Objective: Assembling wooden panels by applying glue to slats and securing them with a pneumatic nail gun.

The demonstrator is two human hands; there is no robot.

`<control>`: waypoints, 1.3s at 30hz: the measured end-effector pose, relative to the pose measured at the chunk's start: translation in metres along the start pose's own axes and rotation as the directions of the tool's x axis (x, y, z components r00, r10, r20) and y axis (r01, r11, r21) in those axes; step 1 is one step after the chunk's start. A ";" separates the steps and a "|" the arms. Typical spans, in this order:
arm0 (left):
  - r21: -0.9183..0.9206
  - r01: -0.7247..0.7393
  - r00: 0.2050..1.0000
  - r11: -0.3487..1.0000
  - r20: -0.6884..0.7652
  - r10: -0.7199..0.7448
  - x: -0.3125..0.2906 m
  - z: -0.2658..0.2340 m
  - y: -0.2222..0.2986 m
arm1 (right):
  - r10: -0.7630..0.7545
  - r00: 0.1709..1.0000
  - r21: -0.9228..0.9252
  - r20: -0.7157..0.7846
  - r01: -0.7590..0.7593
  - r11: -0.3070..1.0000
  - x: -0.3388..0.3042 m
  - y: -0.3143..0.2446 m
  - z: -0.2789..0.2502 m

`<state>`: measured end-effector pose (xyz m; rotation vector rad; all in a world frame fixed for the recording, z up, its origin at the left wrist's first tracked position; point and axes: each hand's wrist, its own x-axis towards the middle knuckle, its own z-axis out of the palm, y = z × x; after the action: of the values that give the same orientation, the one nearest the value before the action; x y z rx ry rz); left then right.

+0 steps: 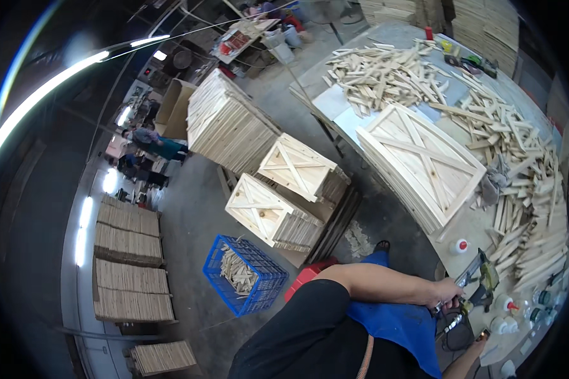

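My left hand (pixel 447 295) reaches across my blue apron to the table edge and grips the handle of a yellow-green nail gun (pixel 482 278) with a hose hanging below it. My right hand (pixel 478 345) comes in at the lower right, close to the table rim, with a small dark object at its fingertips; I cannot tell whether it grips it. A stack of pale wooden panels with X-shaped braces (pixel 423 158) lies on the table beyond the tool. Loose wooden slats (pixel 531 208) are piled to its right.
White glue bottles with red caps (pixel 461 246) stand near the tool. Another slat pile (pixel 385 76) covers the far table. On the floor are stacked X-brace panels (pixel 278 208), a blue crate of offcuts (pixel 246 275), a red stool (pixel 306 276) and people in the distance (pixel 148 136).
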<state>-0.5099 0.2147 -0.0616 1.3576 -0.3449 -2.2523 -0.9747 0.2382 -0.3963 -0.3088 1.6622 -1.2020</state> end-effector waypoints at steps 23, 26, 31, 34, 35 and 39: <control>0.182 0.056 0.985 0.982 0.148 -0.084 -0.056 -0.023 0.067 | -0.194 0.964 0.629 -0.181 0.265 0.731 -0.302 -0.227 0.159; 0.194 0.033 0.981 0.980 0.183 -0.070 -0.060 -0.019 0.069 | -0.247 0.966 0.568 -0.077 0.246 0.786 -0.345 -0.259 0.185; 0.245 0.018 0.975 0.969 0.209 -0.071 -0.066 -0.014 0.073 | -0.295 0.954 0.404 -0.041 0.286 0.869 -0.384 -0.278 0.215; 0.248 0.025 0.965 0.968 0.246 -0.088 -0.069 -0.014 0.074 | -0.361 0.932 0.353 -0.031 0.348 0.869 -0.392 -0.278 0.228; 0.246 0.020 0.966 0.969 0.244 -0.082 -0.069 -0.014 0.074 | -0.363 0.931 0.354 -0.026 0.348 0.868 -0.394 -0.278 0.232; 0.236 0.025 0.961 0.971 0.261 -0.088 -0.069 -0.020 0.075 | -0.370 0.928 0.308 -0.030 0.361 0.880 -0.399 -0.277 0.246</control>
<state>-0.4453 0.1871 0.0148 1.1790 -0.6882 -2.5147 -0.6828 0.2439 0.0637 -0.4555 1.3952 -1.7104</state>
